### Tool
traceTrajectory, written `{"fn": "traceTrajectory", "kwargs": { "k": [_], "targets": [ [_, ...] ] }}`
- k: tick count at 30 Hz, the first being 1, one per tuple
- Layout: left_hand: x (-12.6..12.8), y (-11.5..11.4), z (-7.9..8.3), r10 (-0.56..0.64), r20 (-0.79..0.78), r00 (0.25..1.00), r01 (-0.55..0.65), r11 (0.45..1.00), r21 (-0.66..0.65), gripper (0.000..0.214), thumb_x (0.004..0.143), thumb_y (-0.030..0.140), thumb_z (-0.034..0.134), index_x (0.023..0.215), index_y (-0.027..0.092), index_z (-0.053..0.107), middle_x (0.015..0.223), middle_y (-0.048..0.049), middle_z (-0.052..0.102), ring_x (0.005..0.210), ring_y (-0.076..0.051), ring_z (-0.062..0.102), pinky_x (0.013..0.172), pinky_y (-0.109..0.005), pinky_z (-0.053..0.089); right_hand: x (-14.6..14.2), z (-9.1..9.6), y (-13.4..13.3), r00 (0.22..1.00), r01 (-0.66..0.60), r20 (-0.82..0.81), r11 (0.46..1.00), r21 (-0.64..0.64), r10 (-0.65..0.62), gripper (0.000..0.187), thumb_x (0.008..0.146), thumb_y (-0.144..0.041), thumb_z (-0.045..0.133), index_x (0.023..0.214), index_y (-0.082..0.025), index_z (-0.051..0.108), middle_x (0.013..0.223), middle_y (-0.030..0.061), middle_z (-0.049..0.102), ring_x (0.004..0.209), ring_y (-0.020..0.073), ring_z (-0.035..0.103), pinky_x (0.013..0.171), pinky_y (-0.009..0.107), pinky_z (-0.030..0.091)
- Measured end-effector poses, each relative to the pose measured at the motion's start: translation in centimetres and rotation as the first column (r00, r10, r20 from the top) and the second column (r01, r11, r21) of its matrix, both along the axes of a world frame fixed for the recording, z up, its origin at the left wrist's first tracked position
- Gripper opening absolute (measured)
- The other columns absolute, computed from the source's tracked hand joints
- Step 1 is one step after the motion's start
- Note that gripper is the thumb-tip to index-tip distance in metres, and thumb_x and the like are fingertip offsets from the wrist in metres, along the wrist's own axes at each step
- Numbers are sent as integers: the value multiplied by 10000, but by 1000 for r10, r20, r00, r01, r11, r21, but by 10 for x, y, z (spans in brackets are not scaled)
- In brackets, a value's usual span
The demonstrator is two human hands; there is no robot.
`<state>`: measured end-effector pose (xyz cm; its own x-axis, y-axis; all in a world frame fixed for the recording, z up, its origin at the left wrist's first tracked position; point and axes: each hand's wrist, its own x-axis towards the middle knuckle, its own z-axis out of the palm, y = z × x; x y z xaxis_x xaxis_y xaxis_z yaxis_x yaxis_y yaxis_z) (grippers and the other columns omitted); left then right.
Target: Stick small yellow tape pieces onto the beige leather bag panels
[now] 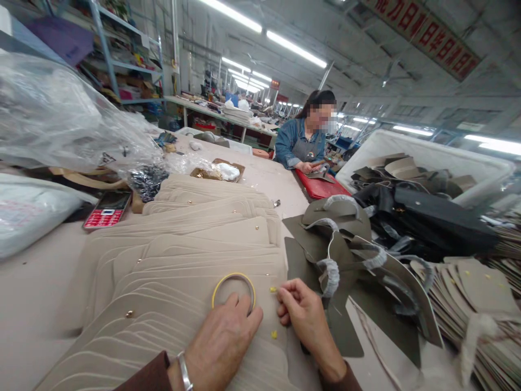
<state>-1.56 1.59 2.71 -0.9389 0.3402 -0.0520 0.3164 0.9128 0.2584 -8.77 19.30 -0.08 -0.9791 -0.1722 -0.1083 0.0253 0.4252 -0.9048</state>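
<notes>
My left hand (222, 342) lies on a fanned stack of beige leather pieces (191, 255), its fingers stretched flat beside a yellow tape ring (233, 288). My right hand (303, 315) is curled in a pinch at the stack's right edge, its fingertips near a tiny yellow bit (272, 290). Whether it holds anything is too small to tell. A second yellow bit (274, 334) lies between the hands. Small brass studs (129, 314) dot the beige pieces.
Olive leather pieces with wrapped handles (345, 255) lie to the right, beside a white bin (448, 157) of dark parts. A red phone (106, 210) and plastic bags (61, 114) sit at left. Another person (305, 141) works across the table.
</notes>
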Motion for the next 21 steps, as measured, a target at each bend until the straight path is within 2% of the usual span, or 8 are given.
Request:
{"fn": "traceTrajectory", "kwargs": {
  "k": [2, 4, 7, 10, 14, 16, 18, 21],
  "targets": [
    [0, 0, 1, 0, 15, 1000, 0, 1000, -18, 302, 857, -17, 399, 958, 195, 588, 957, -69, 600, 881, -228, 558, 723, -350, 525, 5, -1, 3, 997, -44, -62, 999, 27, 45, 298, 857, -456, 559, 814, -170, 630, 562, 0, 617, 471, 134, 581, 470, 208, 474],
    [0, 0, 3, -10, 20, 1000, 11, 999, -33, 310, 851, -26, 407, 974, 191, 590, 959, -71, 603, 894, -228, 564, 732, -354, 531, 7, 0, 2, 983, -62, -166, 990, 125, 82, 283, 873, -417, 554, 803, -172, 676, 571, 6, 615, 498, 138, 583, 500, 212, 462],
    [0, 1, 4, -27, 15, 1000, 27, 999, -28, 295, 863, -14, 414, 981, 192, 589, 963, -71, 612, 900, -238, 572, 737, -376, 542, 6, 2, -4, 942, -38, -314, 966, 255, 120, 263, 888, -344, 541, 741, -180, 687, 595, 11, 620, 544, 141, 578, 546, 219, 426],
    [0, 1, 4, -48, 24, 999, 49, 998, -26, 275, 871, -5, 419, 967, 190, 588, 962, -74, 620, 890, -247, 578, 724, -393, 546, 1, 3, -11, 925, -21, -355, 953, 302, 133, 223, 874, -295, 553, 726, -179, 673, 585, -11, 606, 537, 124, 550, 572, 216, 396],
    [0, 0, 9, -55, -28, 998, 54, 998, -27, 235, 861, 10, 449, 937, 186, 584, 927, -68, 616, 855, -254, 570, 737, -437, 533, -2, 6, -13, 939, -51, -309, 952, 301, 148, 171, 853, -273, 570, 797, -176, 699, 524, -49, 522, 496, 106, 473, 543, 213, 350],
    [0, -3, 11, -42, -75, 996, 42, 999, -10, 197, 857, 24, 473, 903, 185, 577, 887, -55, 606, 821, -248, 563, 743, -450, 525, -1, 11, -9, 950, -88, -266, 956, 279, 165, 167, 846, -261, 574, 834, -175, 716, 572, -41, 563, 530, 106, 481, 556, 211, 350],
    [-1, -9, 10, -9, -127, 992, 9, 1000, 5, 173, 858, 28, 490, 872, 182, 568, 851, -47, 599, 790, -241, 565, 726, -438, 527, 1, 18, -1, 961, -170, -170, 952, 253, 217, 169, 839, -247, 577, 801, -172, 724, 614, -32, 605, 556, 104, 494, 551, 205, 343],
    [-4, -17, 2, 45, -251, 967, -28, 997, 70, 169, 894, 44, 468, 875, 182, 562, 811, -39, 598, 743, -225, 588, 668, -382, 537, 5, 27, 11, 931, -357, 31, 894, 272, 363, 191, 815, -222, 600, 673, -163, 713, 564, -36, 597, 534, 97, 491, 505, 201, 301]
  ]
}}
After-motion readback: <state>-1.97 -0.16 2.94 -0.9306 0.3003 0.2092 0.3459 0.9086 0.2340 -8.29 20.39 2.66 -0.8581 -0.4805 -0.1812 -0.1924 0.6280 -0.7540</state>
